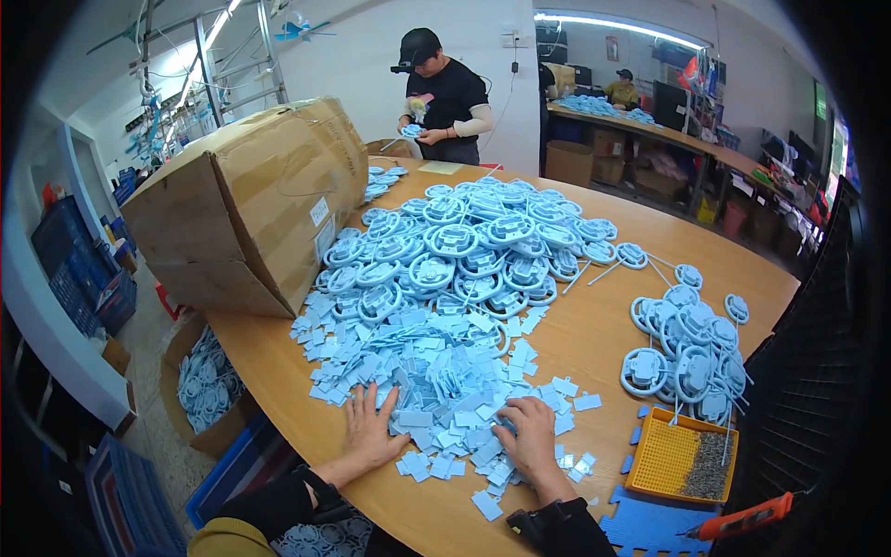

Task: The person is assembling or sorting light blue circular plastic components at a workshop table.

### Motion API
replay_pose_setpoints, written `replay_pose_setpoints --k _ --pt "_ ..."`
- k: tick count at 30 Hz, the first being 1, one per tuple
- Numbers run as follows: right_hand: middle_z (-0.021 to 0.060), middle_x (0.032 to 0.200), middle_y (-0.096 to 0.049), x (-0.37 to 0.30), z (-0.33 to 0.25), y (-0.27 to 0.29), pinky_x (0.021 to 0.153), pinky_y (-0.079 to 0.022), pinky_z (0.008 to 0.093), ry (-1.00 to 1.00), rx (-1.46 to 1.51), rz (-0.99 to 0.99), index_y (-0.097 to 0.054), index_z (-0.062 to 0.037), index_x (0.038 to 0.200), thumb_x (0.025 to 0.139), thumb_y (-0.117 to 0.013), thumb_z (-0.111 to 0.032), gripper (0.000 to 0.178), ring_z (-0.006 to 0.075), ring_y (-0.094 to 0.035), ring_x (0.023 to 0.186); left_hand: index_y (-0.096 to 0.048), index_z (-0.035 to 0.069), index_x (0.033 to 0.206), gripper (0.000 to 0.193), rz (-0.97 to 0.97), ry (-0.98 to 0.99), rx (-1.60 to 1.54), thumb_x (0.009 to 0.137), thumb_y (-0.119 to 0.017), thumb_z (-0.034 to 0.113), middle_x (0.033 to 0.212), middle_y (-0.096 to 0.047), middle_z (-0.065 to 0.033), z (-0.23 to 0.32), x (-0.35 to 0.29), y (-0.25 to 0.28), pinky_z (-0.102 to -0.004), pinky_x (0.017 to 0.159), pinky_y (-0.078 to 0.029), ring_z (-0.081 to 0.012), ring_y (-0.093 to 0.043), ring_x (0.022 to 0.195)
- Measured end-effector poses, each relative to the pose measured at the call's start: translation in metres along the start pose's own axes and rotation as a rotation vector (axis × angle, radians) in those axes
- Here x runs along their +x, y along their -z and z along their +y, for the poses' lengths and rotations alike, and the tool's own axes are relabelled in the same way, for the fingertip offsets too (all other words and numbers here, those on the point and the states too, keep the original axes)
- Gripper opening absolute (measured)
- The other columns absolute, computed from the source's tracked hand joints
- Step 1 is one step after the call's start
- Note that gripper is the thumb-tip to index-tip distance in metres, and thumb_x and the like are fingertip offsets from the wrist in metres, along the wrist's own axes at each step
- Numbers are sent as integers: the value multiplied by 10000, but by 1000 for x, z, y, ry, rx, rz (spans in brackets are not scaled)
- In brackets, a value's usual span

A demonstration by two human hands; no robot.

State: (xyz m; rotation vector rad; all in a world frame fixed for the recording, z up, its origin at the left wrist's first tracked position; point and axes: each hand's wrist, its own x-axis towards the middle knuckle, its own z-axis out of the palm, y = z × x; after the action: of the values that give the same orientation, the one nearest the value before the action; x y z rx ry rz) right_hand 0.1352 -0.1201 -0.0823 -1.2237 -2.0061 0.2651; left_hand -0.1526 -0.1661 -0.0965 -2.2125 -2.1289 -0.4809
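A heap of small flat light-blue plastic plates (436, 371) lies on the wooden table in front of me. My left hand (371, 432) rests at the heap's near left edge, fingers spread and touching the plates. On the near right side, my right hand (531, 438) lies over the plates with its fingers bent and apart; I see nothing gripped in it. Behind the plates rises a big pile of light-blue round plastic parts (452, 239), ring-shaped with a block in the middle, some with thin rods.
A large cardboard box (269, 200) lies on the table's left. At right are more round parts (694, 343), a yellow tray (659, 455) holding screws, a blue foam mat (654, 522) and an orange electric screwdriver (742, 517). A co-worker (445, 102) stands across the table.
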Motion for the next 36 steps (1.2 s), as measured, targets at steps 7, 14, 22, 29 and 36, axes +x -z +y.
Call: replay_pose_setpoints --k 7,14,22,29,36 --pt "58 1040 -619 3 1 1 932 -340 416 -31 33 26 -674 -89 858 693 -739 -168 193 280 -503 1077 -348 143 1415 837 9 -18 12 696 -696 393 1400 -255 -253 2 4 1 -595 1066 -132 -479 -191 1311" --pt "62 1019 -614 3 -2 2 904 -344 411 -13 28 44 -670 -81 854 705 -720 -174 183 267 -503 1054 -340 131 1411 840 27 -43 -8 692 -700 371 1395 -249 -262 -1 0 0 -599 1058 -142 -491 -197 1302" --pt "59 1022 -603 -2 0 0 893 -345 405 -19 24 27 -666 -77 855 707 -717 -165 179 261 -502 1046 -361 125 1398 827 86 -68 -29 681 -709 345 1396 -261 -258 -3 -3 -5 -603 1050 -155 -490 -217 1291" --pt "54 1017 -604 6 -2 0 906 -342 408 -12 42 45 -665 -78 851 712 -719 -162 171 261 -501 1049 -365 148 1402 815 59 -51 -42 685 -702 338 1399 -267 -247 -2 1 0 -602 1053 -151 -477 -213 1301" --pt "49 1006 -612 6 2 -1 905 -346 412 -35 42 35 -670 -78 835 706 -718 -157 158 261 -515 1034 -479 114 1305 648 -236 9 -385 717 -662 313 1182 -521 -143 -60 74 43 -424 937 -402 -314 -492 1124"
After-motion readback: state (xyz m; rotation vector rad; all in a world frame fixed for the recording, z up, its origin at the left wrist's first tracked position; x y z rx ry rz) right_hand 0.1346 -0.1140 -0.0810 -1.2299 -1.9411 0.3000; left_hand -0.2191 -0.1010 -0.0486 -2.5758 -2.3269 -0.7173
